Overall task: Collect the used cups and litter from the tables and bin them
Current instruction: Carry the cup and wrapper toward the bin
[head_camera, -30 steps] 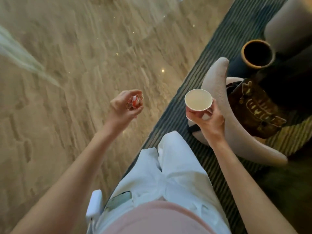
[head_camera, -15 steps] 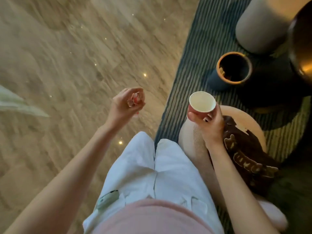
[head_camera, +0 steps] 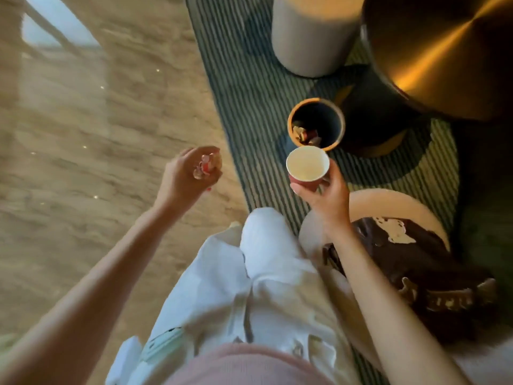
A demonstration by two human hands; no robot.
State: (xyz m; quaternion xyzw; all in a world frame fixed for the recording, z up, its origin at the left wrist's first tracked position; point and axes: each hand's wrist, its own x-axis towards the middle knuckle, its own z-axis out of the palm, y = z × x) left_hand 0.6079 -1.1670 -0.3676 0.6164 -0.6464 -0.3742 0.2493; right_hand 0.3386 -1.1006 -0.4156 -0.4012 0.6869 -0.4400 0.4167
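- The paper cup sits upright in my right hand, fingers wrapped round its red lower wall; it looks empty inside, and its rim overlaps the near edge of the bin in this view.
- My left hand is curled round a small bundle of crumpled wrappers, pinkish and red; it hangs over the bare floor, well to the left of the bin.
- The bin is a small dark round pail with an orange rim, standing on the striped rug; some scraps already lie at its bottom.
- I judge the step to be the drop-off: both loads are collected and carried to the bin, and nothing has been let go yet.
- Next move, as I read it: carry the cup forward until it is squarely above the opening and loosen the fingers, then swing the left hand rightward across the rug edge to the same spot and open it.
- The opening is narrow, so the light wrappers could flutter past the rim onto the rug if let go too high.
- Around it: a pale cylinder stool beyond the bin, a dark metal lamp base at upper right, and a round seat with a brown bag just beside my right forearm.
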